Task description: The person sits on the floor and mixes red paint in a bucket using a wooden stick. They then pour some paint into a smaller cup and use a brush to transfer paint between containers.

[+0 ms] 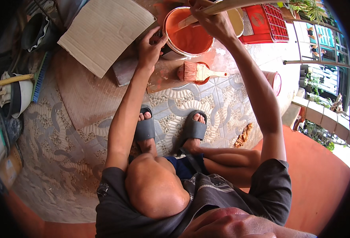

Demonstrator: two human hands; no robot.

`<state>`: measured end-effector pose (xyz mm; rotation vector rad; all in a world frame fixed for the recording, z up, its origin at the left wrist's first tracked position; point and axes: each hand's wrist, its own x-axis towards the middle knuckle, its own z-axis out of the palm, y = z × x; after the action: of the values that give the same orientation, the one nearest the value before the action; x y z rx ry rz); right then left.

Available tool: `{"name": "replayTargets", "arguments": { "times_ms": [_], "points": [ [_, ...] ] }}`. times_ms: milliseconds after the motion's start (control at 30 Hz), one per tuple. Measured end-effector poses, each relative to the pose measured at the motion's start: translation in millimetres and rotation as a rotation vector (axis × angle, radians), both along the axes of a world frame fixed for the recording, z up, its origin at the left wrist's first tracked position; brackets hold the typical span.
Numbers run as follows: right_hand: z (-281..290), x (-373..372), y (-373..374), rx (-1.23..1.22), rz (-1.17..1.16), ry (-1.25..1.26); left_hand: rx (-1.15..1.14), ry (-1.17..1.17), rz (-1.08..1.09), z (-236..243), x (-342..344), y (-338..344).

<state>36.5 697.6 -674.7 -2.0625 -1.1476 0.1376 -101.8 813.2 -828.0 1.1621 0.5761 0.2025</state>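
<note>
- One wooden stick, wrapped by the fingers of the right hand; its lower end, coated orange, is hard to make out against the paint;
- One bucket of paint, just below that grip; the left hand is at its left side, fingers spread; whether they grip it, I cannot tell;
- One paintbrush, below the bucket, partly hiding one round container;
- Two sandals, well below both hands;
- One cardboard sheet, left of the grip, cut off above.
</note>
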Motion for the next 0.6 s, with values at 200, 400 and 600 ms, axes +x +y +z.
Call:
{"name": "replayTargets", "arguments": {
  "times_ms": [200, 400, 600],
  "points": [
    [-1, -1, -11, -0.447, -0.168, 0.119, 0.008, -0.011, 0.011, -1, 0, -1],
    [-12, 8, -12, -0.221, -0.175, -0.046, -0.022, -0.012, 0.020, -2, 0, -1],
    [-5, 4, -18, -0.268, -0.095, 0.162, 0.008, 0.003, 0.005, 0, 0, -1]
  ]
}}
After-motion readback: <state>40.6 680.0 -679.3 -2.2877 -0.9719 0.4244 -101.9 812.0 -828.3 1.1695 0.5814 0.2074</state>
